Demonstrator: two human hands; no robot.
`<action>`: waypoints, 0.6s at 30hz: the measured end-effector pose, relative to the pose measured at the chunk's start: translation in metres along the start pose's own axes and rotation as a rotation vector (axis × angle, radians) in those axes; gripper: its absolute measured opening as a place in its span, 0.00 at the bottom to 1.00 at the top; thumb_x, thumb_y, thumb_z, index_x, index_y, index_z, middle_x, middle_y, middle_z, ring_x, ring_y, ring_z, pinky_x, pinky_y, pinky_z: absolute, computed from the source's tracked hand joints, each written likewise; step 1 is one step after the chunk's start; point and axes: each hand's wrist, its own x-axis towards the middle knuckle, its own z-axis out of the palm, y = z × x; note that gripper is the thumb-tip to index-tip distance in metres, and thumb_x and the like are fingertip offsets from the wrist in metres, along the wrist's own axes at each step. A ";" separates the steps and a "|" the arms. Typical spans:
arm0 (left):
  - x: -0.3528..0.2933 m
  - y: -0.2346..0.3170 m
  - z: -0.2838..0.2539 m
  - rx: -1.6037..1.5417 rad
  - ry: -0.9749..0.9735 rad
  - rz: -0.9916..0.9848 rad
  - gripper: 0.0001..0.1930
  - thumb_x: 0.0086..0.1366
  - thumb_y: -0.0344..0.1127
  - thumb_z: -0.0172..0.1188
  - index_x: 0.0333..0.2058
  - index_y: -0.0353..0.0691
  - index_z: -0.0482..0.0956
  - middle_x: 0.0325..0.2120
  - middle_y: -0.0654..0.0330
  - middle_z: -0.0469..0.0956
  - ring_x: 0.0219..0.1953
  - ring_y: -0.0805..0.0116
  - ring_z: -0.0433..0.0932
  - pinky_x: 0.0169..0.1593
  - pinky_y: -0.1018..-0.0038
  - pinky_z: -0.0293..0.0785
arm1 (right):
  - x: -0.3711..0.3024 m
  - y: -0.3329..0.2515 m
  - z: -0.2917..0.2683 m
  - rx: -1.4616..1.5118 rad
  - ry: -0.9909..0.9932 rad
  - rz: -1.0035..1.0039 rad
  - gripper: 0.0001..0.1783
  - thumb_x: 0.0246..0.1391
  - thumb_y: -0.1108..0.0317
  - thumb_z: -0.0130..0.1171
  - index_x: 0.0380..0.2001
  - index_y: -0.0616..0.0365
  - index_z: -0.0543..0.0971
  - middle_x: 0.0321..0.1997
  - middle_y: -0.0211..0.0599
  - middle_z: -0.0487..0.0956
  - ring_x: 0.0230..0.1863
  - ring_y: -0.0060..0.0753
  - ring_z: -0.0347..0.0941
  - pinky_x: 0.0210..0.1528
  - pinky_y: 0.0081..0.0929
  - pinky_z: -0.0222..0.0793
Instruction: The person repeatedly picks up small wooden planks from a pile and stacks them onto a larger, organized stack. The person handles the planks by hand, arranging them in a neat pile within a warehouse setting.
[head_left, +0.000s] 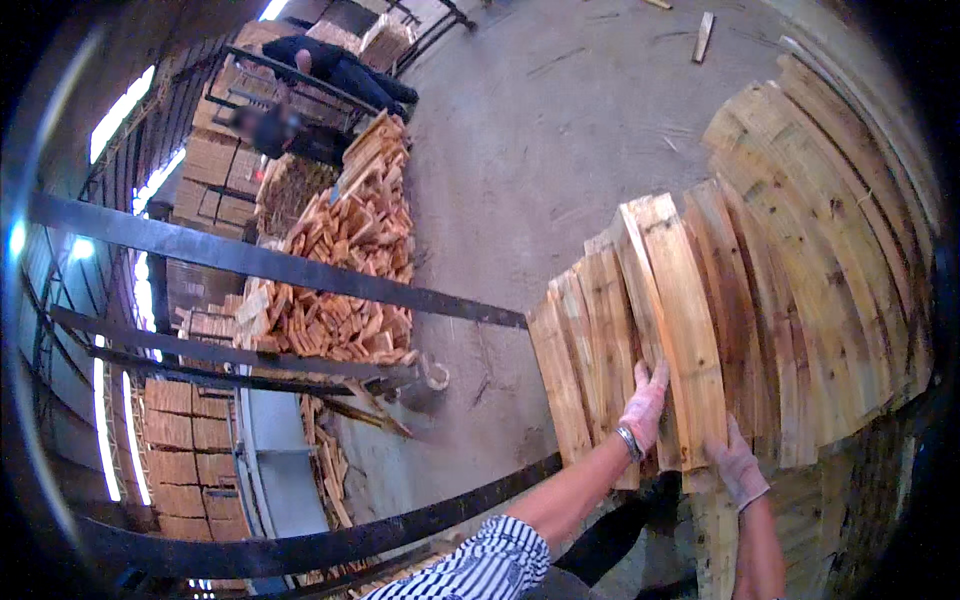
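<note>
A pale wooden board (pixel 683 320) lies between my two hands, raised over the other boards around it. My left hand (pixel 645 408), in a light glove with a metal band at the wrist, presses on the board's left edge near its lower part. At the lower right edge is my right hand (pixel 738 468), also in a light glove, with its fingers along the board's side. The two hands hold the board between them; part of their fingers is hidden. More boards (pixel 585 350) stand in overlapping rows on the left, and a wide stack of boards (pixel 825 270) fills the right.
Dark metal rails (pixel 300 268) cross on the left. Beyond them a large heap of short wood offcuts (pixel 350 270) lies on the concrete floor (pixel 520 130). Two people (pixel 345 75) are near stacked timber (pixel 205 165). A loose wood piece (pixel 704 37) lies at the far floor.
</note>
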 end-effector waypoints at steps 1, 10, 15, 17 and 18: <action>-0.007 0.006 -0.004 -0.275 -0.024 -0.042 0.41 0.70 0.59 0.47 0.73 0.43 0.44 0.71 0.54 0.55 0.72 0.51 0.50 0.70 0.50 0.53 | 0.001 0.025 0.001 -0.104 -0.028 -0.037 0.47 0.57 0.54 0.63 0.70 0.65 0.52 0.58 0.52 0.75 0.55 0.40 0.74 0.57 0.31 0.71; 0.056 -0.074 -0.048 0.328 0.126 0.034 0.49 0.65 0.72 0.47 0.73 0.47 0.45 0.73 0.48 0.45 0.73 0.45 0.47 0.72 0.55 0.47 | 0.024 0.026 0.103 0.418 0.128 -0.079 0.47 0.54 0.60 0.66 0.70 0.57 0.51 0.59 0.46 0.73 0.55 0.41 0.74 0.56 0.35 0.74; 0.036 -0.038 -0.016 0.350 0.211 0.005 0.49 0.65 0.67 0.50 0.72 0.42 0.43 0.68 0.42 0.54 0.71 0.46 0.54 0.70 0.58 0.53 | 0.031 0.042 0.071 0.230 0.125 -0.042 0.46 0.54 0.60 0.66 0.70 0.56 0.53 0.54 0.43 0.76 0.50 0.38 0.75 0.49 0.33 0.76; 0.008 -0.019 -0.018 0.253 0.182 -0.059 0.49 0.65 0.65 0.53 0.71 0.37 0.43 0.64 0.41 0.62 0.67 0.49 0.63 0.67 0.60 0.61 | 0.027 0.049 0.068 0.228 0.110 -0.068 0.48 0.53 0.60 0.66 0.70 0.55 0.52 0.54 0.43 0.76 0.49 0.40 0.76 0.47 0.35 0.78; -0.010 -0.016 -0.027 0.148 0.111 -0.105 0.51 0.64 0.66 0.54 0.70 0.34 0.43 0.62 0.41 0.65 0.64 0.50 0.67 0.65 0.61 0.65 | -0.001 0.021 0.070 0.424 0.019 -0.043 0.44 0.53 0.61 0.65 0.69 0.51 0.55 0.50 0.42 0.78 0.45 0.37 0.78 0.45 0.35 0.79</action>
